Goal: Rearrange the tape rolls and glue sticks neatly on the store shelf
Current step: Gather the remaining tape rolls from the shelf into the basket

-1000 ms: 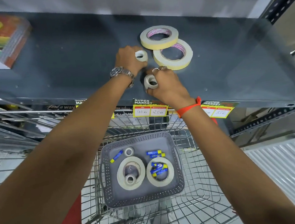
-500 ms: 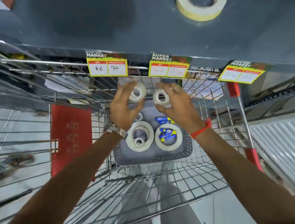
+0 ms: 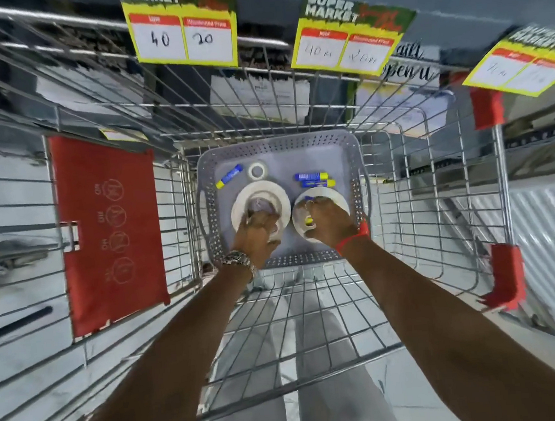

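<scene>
Down below the shelf edge [image 3: 453, 10] with its 3 price tags, sitting in a wire cart [image 3: 405, 232]: a grey basket [image 3: 274, 146]. Reaching into it, both hands. Left hand [image 3: 259, 232] curling fingers on the big tape roll [image 3: 261, 195], likely picking it up for the shelf. Right hand [image 3: 327, 219] gripping the other big roll [image 3: 332, 195]. Lying loose inside: 1 small roll [image 3: 257, 170] and blue glue sticks [image 3: 311, 176]. Waiting to go up, probably.
</scene>
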Motion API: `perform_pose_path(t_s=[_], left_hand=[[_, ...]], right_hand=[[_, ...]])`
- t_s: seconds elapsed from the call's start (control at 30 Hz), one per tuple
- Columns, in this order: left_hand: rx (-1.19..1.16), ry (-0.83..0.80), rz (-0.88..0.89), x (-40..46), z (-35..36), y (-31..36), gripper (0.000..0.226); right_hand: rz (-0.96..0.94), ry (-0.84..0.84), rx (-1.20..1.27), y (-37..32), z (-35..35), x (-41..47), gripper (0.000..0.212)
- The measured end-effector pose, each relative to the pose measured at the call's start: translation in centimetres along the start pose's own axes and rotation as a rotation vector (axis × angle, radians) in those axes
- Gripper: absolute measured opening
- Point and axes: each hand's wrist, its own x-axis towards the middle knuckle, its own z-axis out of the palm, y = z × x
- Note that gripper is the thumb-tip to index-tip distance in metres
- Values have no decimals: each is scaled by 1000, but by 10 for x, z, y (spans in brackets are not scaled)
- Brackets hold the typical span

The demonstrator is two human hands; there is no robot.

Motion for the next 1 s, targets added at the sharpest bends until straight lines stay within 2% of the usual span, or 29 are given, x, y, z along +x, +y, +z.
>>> perform_pose_path(t_s=[0.1, 0.17, 0.27, 0.37, 0.47, 0.57, 0.63, 0.7, 0.73, 0.8, 0.9, 1.0], left_hand=[[-18, 53, 60, -1, 0, -6, 58], [55, 51, 137, -4, -3, -8, 55], [151, 62, 222, -8, -11, -8, 49], [57, 139, 253, -3, -27, -2, 49], [-50, 444, 386, 2, -61, 16, 37], [-34, 836, 604, 7, -123, 44, 28], [-34, 1043, 657, 13, -175, 65, 21], [-2, 1169, 639, 24, -226, 85, 27], [17, 1188, 609, 31, -253, 95, 32], [31, 1136, 507, 46, -304, 113, 39], [17, 859, 328, 79, -363, 133, 50], [191, 651, 281, 116, -393, 146, 61]], right_hand=[[15, 20, 39, 4, 1, 0, 63], [36, 43, 78, 5, -2, -2, 66], [59, 72, 68, 2, -14, -3, 56], [39, 203, 74, -6, -42, -11, 51], [0, 429, 142, -21, -81, -32, 42], [-26, 856, 162, -38, -134, -59, 31], [-73, 1106, 218, -45, -180, -75, 29], [-115, 1300, 200, -47, -228, -82, 21], [-109, 1337, 191, -47, -252, -83, 20], [-41, 1267, 150, -43, -293, -74, 28], [48, 1044, 52, -36, -333, -56, 38], [91, 889, -117, -33, -347, -40, 44]])
